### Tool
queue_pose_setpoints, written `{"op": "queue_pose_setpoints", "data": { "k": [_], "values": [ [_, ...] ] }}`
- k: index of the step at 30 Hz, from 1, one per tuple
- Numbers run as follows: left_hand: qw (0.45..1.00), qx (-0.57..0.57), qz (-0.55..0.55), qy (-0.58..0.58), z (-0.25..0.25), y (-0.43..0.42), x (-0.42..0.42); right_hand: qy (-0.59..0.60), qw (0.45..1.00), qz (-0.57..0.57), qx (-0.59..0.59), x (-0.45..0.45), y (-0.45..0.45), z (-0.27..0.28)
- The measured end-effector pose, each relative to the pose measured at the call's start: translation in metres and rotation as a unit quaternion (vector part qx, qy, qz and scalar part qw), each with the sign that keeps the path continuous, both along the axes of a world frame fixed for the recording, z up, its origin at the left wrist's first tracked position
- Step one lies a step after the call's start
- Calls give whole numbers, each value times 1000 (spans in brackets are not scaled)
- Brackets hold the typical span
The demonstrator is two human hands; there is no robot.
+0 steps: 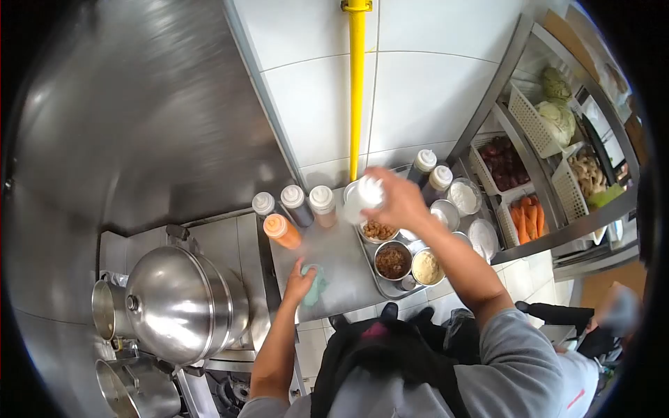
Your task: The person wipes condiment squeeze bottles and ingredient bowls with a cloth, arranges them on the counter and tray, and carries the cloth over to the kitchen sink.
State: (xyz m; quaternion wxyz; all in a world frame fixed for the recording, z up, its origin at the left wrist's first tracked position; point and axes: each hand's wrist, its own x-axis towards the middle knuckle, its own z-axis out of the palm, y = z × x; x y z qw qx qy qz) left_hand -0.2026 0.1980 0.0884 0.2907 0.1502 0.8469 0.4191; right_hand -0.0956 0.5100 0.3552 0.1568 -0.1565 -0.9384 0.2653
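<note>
My right hand [401, 198] is closed round a white-capped squeeze bottle [364, 198], somewhat blurred, above the near-left part of a tray of metal bowls. My left hand [300, 282] rests on a green cloth [316, 285] on the steel counter [334, 275], its fingers partly wrapped round the cloth's edge. Beyond it stand an orange squeeze bottle [282, 231] and several white-capped bottles [296, 205]. Below my right hand are a bowl of brown chunks [378, 230], a bowl of dark brown food [393, 260] and one of pale yellow food [426, 267].
A large lidded steel pot [174, 303] stands at the left, with smaller pots [136, 386] beside it. Shelves [529, 139] at the right hold baskets of carrots [528, 217] and cabbages [556, 120]. Another person [582, 376] is at the lower right. A yellow pipe [357, 90] runs down the wall.
</note>
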Motion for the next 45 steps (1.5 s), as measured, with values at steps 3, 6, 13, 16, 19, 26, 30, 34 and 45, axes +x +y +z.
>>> {"op": "queue_pose_setpoints", "data": {
  "k": [3,6,13,16,19,26,30,34,45],
  "values": [
    [998,36,15,-55,1,1,15,-32,995,89,15,-18,-51,-34],
    [997,65,20,-31,19,14,29,-73,989,128,14,-49,-87,-81],
    [995,98,26,-1,22,50,21,-81,992,98,3,-85,-120,-127],
    [981,148,0,126,-13,63,8,-10,995,99,14,-81,-112,-145],
    [996,58,43,52,-1,71,-3,30,996,69,-51,-51,-78,-103],
    [992,115,43,34,-2,50,-4,203,900,-383,53,31,120,-104],
    [972,176,69,-140,14,38,25,70,930,-353,-82,62,174,-146],
    [934,246,99,-240,11,32,52,15,937,-335,-102,63,193,-164],
    [852,310,128,-402,51,8,69,127,974,-148,-115,79,176,-52]
  ]
}}
